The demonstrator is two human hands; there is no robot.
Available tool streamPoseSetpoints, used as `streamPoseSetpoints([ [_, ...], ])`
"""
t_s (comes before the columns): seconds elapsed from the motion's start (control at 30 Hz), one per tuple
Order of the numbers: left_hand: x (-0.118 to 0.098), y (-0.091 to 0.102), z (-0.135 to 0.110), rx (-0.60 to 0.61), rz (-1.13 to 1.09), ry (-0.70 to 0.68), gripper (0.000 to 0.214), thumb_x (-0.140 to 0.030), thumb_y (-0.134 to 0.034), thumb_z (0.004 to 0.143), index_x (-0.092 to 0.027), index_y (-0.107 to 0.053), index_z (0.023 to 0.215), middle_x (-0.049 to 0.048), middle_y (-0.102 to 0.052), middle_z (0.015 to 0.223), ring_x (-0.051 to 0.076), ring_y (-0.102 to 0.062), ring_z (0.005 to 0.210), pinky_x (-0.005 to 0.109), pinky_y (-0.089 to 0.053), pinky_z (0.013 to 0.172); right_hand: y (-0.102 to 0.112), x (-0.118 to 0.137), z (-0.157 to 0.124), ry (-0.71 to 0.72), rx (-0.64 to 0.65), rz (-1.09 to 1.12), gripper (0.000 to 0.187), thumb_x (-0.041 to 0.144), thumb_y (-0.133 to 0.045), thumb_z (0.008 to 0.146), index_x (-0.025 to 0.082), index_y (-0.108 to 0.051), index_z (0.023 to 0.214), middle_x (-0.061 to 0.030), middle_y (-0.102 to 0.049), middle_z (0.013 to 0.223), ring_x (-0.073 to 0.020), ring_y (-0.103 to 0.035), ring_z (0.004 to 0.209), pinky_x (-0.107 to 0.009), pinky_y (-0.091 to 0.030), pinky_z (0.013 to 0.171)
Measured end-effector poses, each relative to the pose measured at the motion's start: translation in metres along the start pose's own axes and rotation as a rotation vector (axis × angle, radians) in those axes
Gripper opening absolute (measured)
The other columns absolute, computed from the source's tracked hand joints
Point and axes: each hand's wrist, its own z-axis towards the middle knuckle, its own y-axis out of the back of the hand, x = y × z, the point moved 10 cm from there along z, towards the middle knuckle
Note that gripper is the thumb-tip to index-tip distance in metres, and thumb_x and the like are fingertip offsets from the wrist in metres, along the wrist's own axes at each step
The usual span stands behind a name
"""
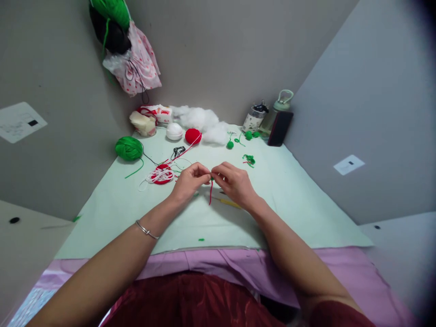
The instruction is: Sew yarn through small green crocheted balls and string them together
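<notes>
My left hand (192, 181) and my right hand (235, 182) meet above the middle of the table, fingertips pinched together. Between them is a small green yarn piece (212, 178), mostly hidden by the fingers. A strand of red yarn (210, 195) dangles below it. Under my right hand lies a crochet hook with a yellow handle (230, 203), partly covered by the hand. To the left of my left hand, a loose bundle of white yarn (159, 175) rests on a round red piece (163, 180).
Behind my hands are a green yarn ball (128, 148), a red ball (193, 136), a white ball (174, 131) and white stuffing (200, 119). A phone (281, 129) leans by a bottle (282, 101) at back right. Green scraps (250, 160) lie right of centre.
</notes>
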Motion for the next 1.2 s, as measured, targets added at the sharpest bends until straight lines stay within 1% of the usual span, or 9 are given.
streamPoseSetpoints([
  [0.13,0.004,-0.001,0.001,0.015,0.014,0.030,0.017,-0.022,-0.075,0.067,-0.018,-0.060,0.074,-0.0035,-0.062,0.067,0.012,-0.058,0.068,0.026,-0.044,0.070,0.002,0.013,0.000,0.048,-0.044,0.045,0.018,0.020,-0.053,0.097,0.022,-0.067,0.088,-0.0065,-0.072,0.103,-0.0137,-0.063,0.077,-0.026,-0.040,0.063],
  [0.27,0.001,-0.006,-0.002,0.054,0.013,0.045,0.016,-0.023,-0.072,0.069,-0.018,-0.059,0.077,-0.0026,-0.065,0.071,0.013,-0.060,0.071,0.027,-0.046,0.075,-0.006,-0.012,0.000,-0.197,-0.037,0.506,0.013,0.028,-0.052,0.099,0.021,-0.061,0.092,-0.0025,-0.068,0.085,-0.0117,-0.061,0.062,-0.025,-0.044,0.059],
  [0.33,-0.002,-0.010,-0.002,0.087,0.029,0.024,0.015,-0.023,-0.071,0.070,-0.018,-0.059,0.077,-0.0019,-0.066,0.073,0.013,-0.061,0.072,0.027,-0.046,0.075,-0.010,-0.019,-0.001,-0.269,-0.042,0.645,0.014,0.030,-0.052,0.099,0.021,-0.059,0.091,0.0006,-0.064,0.073,-0.0117,-0.060,0.057,-0.025,-0.045,0.057],
  [0.5,-0.010,-0.009,-0.001,0.076,0.126,-0.070,0.012,-0.022,-0.068,0.070,-0.018,-0.058,0.076,-0.0029,-0.063,0.070,0.013,-0.058,0.069,0.026,-0.043,0.069,0.006,0.003,-0.002,-0.044,-0.177,0.440,0.017,0.023,-0.051,0.099,0.021,-0.063,0.087,-0.0014,-0.064,0.076,-0.0126,-0.059,0.066,-0.028,-0.048,0.066],
  [0.57,-0.011,-0.008,-0.002,0.064,0.130,-0.068,0.012,-0.022,-0.067,0.072,-0.018,-0.058,0.079,-0.0033,-0.061,0.071,0.012,-0.057,0.069,0.026,-0.043,0.070,0.009,0.003,-0.002,-0.032,-0.219,0.407,0.016,0.023,-0.053,0.099,0.021,-0.065,0.088,-0.0029,-0.066,0.082,-0.0128,-0.059,0.069,-0.028,-0.048,0.067],
  [0.7,-0.015,-0.013,-0.006,0.097,0.055,-0.070,0.016,-0.027,-0.069,0.079,-0.019,-0.061,0.089,-0.0013,-0.063,0.084,0.015,-0.062,0.082,0.029,-0.046,0.081,0.014,-0.018,-0.002,-0.189,-0.320,0.544,0.013,0.031,-0.065,0.094,0.021,-0.068,0.087,-0.0035,-0.064,0.087,-0.0118,-0.058,0.066,-0.027,-0.048,0.059],
  [0.83,-0.017,-0.017,-0.007,0.125,-0.013,-0.084,0.027,-0.036,-0.076,0.078,-0.018,-0.059,0.089,0.0006,-0.064,0.089,0.018,-0.064,0.090,0.031,-0.047,0.086,0.004,-0.030,0.000,-0.346,-0.264,0.785,0.022,0.040,-0.071,0.089,0.019,-0.066,0.083,0.0008,-0.061,0.070,-0.0106,-0.056,0.055,-0.027,-0.048,0.054],
  [1.03,-0.007,-0.013,-0.005,0.095,-0.018,-0.018,0.024,-0.033,-0.077,0.077,-0.018,-0.062,0.089,-0.0007,-0.063,0.084,0.015,-0.062,0.081,0.029,-0.045,0.080,0.004,-0.038,0.001,-0.424,-0.214,0.817,0.021,0.038,-0.075,0.083,0.018,-0.069,0.080,0.0026,-0.061,0.065,-0.0083,-0.048,0.051,-0.025,-0.041,0.050],
  [1.2,-0.004,-0.013,-0.005,0.094,-0.015,-0.011,0.030,-0.037,-0.081,0.075,-0.017,-0.066,0.092,-0.0011,-0.065,0.079,0.013,-0.061,0.076,0.027,-0.044,0.076,-0.001,-0.040,0.001,-0.440,-0.180,0.862,0.022,0.039,-0.075,0.082,0.018,-0.070,0.080,-0.0007,-0.067,0.070,-0.0100,-0.052,0.055,-0.026,-0.040,0.051],
])
